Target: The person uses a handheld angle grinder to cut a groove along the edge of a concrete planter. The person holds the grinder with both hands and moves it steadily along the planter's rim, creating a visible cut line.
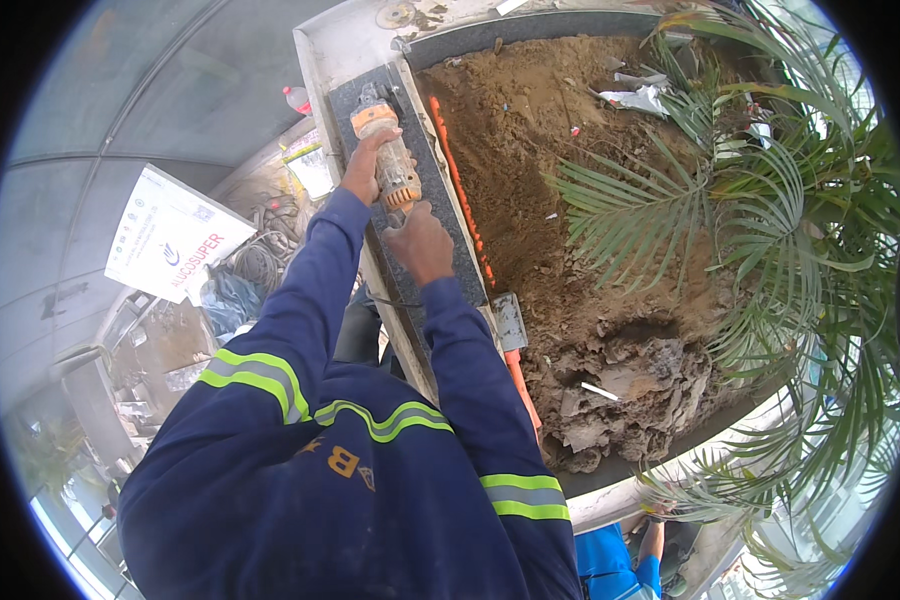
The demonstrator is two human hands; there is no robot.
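An orange and dusty grey angle grinder (pixel 400 178) lies along a dark speckled stone slab (pixel 457 268) on the edge of a planter. My left hand (pixel 364 168) wraps round the grinder's body just behind its orange front part. My right hand (pixel 423 246) is closed on the narrow tail end, nearer to me. The grinder's metal head points away from me, over the far part of the slab. Its disc cannot be made out clearly, nor can I tell whether it touches the stone.
Right of the slab, soil (pixel 510 150) fills the planter, with an orange strip (pixel 457 185) along its edge. Palm fronds (pixel 640 205) overhang it. A flat grey tool (pixel 509 322) lies by the slab. Leftward are a white board (pixel 175 235) and coiled rope (pixel 258 262). Another person's blue clothing (pixel 605 562) shows lower right.
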